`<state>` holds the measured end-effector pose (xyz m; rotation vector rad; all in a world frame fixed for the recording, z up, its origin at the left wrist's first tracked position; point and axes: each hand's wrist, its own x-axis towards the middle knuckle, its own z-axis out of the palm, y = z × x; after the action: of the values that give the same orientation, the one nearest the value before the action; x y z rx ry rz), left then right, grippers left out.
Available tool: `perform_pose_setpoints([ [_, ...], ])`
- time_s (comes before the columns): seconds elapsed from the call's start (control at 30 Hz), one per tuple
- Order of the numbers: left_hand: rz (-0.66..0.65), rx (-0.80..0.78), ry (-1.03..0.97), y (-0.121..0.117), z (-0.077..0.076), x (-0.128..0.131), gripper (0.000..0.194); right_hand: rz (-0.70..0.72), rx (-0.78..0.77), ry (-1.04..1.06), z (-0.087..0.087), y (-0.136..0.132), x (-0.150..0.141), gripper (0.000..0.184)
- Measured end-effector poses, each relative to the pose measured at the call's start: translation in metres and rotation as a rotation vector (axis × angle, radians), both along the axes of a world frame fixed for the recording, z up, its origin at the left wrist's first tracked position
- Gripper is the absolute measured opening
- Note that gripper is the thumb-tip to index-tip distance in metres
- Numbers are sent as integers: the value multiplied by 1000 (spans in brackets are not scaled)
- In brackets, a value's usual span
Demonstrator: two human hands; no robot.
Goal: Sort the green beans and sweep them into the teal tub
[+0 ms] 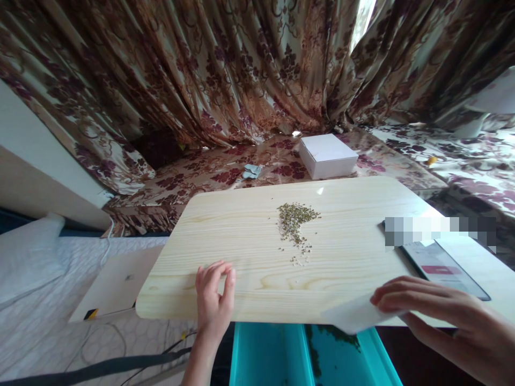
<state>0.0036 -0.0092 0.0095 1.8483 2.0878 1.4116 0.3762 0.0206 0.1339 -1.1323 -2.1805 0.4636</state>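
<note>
My left hand (215, 292) rests on the near left of the pale wood-grain table (241, 236), fingers loosely bent, thumb apart, with nothing in it. Between fingers and thumb my right hand (434, 308) pinches a thin white sheet (354, 316), like paper or card, at the table's near edge. The sheet is slightly blurred. A loose pile of small green-brown beans (295, 217) lies mid-table, with some whitish bits at its near end. Below the edge stand a teal bin (261, 354) on the left and another teal bin (341, 364) on the right, holding dark green material.
A tablet-like device (446, 268) lies on the table's right side, partly pixelated. Behind the table are a white box (328, 155) and a small grey-blue cloth item (252, 171) on a floral-covered ledge. Left of the table, a flat pale board (116, 284) lies on bedding.
</note>
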Motion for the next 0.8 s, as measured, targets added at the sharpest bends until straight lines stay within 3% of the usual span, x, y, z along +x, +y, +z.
perform_pose_setpoints([
  [0.13, 11, -10, -1, 0, 0, 0, 23, -80, 119, 37, -6, 13, -4, 21],
  [0.4, -3, -7, 3, -1, 0, -1, 20, -165, 108, -48, -20, 30, -20, 28],
  [0.8, 3, 4, 15, -1, 3, 0, 19, -84, 107, -77, -14, 30, -26, 24],
])
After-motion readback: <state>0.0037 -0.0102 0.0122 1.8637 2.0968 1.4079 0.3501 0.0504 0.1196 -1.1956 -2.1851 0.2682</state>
